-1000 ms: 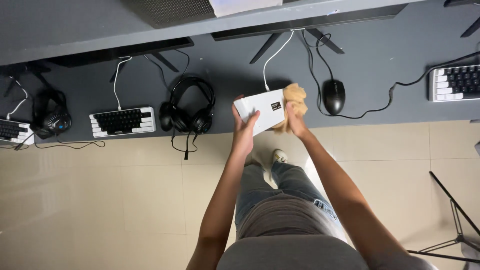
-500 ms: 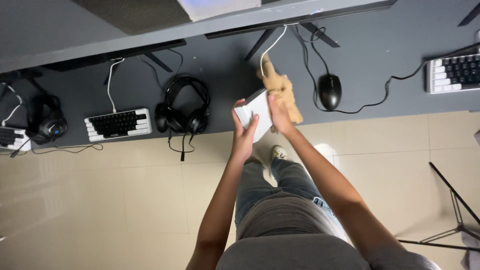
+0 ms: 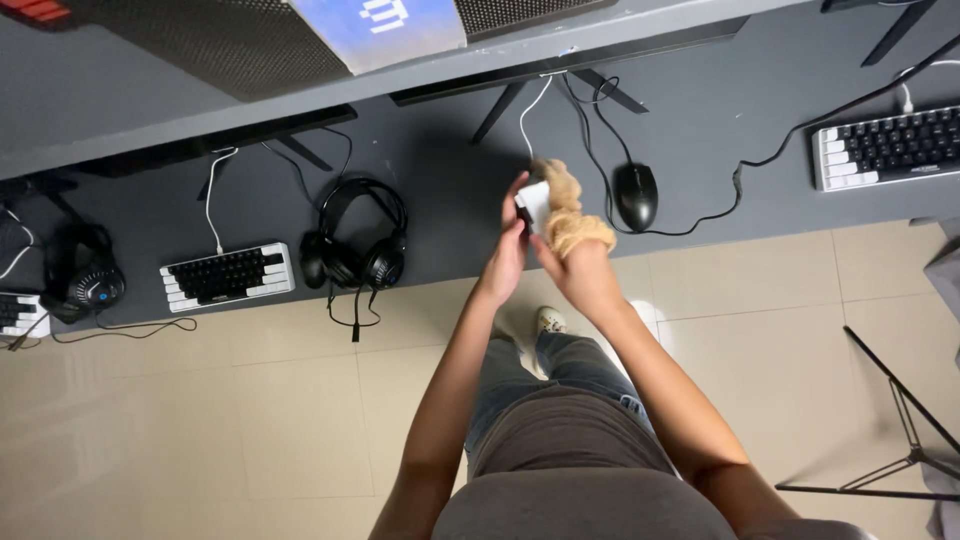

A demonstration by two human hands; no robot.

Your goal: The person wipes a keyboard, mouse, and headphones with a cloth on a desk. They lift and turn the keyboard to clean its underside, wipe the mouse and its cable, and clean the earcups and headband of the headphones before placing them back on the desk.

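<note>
I hold a small white keyboard (image 3: 535, 203) up on its edge above the front of the dark grey desk (image 3: 450, 180), so only its narrow end shows. My left hand (image 3: 507, 250) grips its near left side. My right hand (image 3: 578, 265) holds a tan cloth (image 3: 566, 212) pressed against the keyboard's right side. A white cable (image 3: 527, 115) runs from the keyboard up toward the back of the desk.
A black mouse (image 3: 636, 195) lies just right of my hands. Black headphones (image 3: 358, 250) and a white-framed keyboard (image 3: 228, 277) sit to the left, another headset (image 3: 88, 280) further left, another keyboard (image 3: 885, 145) at the right. A black stand (image 3: 900, 420) is on the tiled floor.
The white keyboard has turned from lying flat with its underside up to standing on its edge. The cloth hand has moved along its side, and my view has shifted a little.
</note>
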